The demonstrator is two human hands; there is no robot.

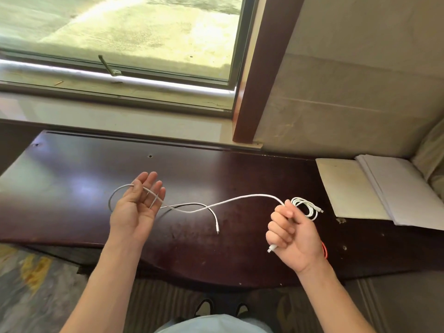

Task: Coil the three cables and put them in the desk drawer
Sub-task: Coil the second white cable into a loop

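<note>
Dark, glossy wood fills my view: the desk runs beneath a window, and I place everything else from that desk. Above its middle hangs the white cable, strung between my two hands. My right hand is clenched around one end of it, with the plug poking out below the little finger. From the top of that fist the cable arcs toward the desk's left part and reaches my left hand, which is palm up with the fingers straight and relaxed; the cable loops around behind the thumb side and crosses between the fingers. A loose tail with a small connector hangs down over the middle of the desk. Just beyond my right fist, a second white cable lies already coiled on the desk top. A sliver of orange cable shows at my right wrist, near the desk's front edge. Papers lie at the desk's far right corner.
</note>
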